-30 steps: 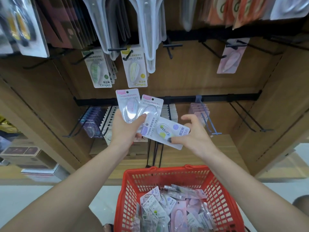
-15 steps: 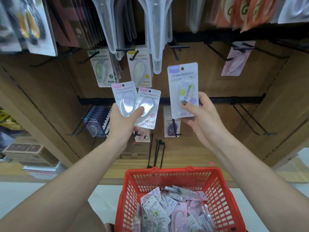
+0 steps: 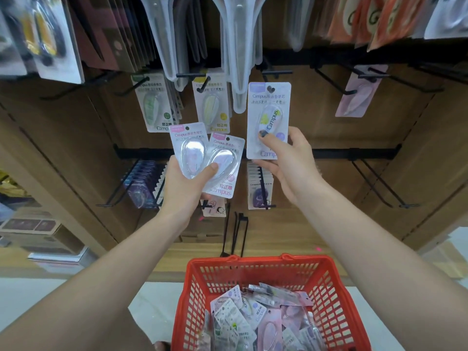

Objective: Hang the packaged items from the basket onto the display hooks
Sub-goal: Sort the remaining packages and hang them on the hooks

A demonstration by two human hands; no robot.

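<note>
My right hand (image 3: 286,163) pinches a white Campus correction-tape pack (image 3: 269,107) upright, its hang hole near the tip of an empty black hook (image 3: 276,72) in the upper row. My left hand (image 3: 182,183) grips two clear-blister packs with pink labels (image 3: 202,153), fanned out, thumb across them. Below, the red basket (image 3: 329,287) holds several more packaged items (image 3: 253,317).
Green (image 3: 154,102) and yellow (image 3: 211,105) tape packs hang left of the held pack, a pink one (image 3: 359,97) at right. The lower rail carries full hooks (image 3: 144,183) at left and centre, and bare hooks (image 3: 379,183) at right. Wooden side panels flank the bay.
My right hand pulled one pack out of the left hand's bundle, turned it upright and raised it toward the upper row of hooks. The left hand keeps holding two packs.
</note>
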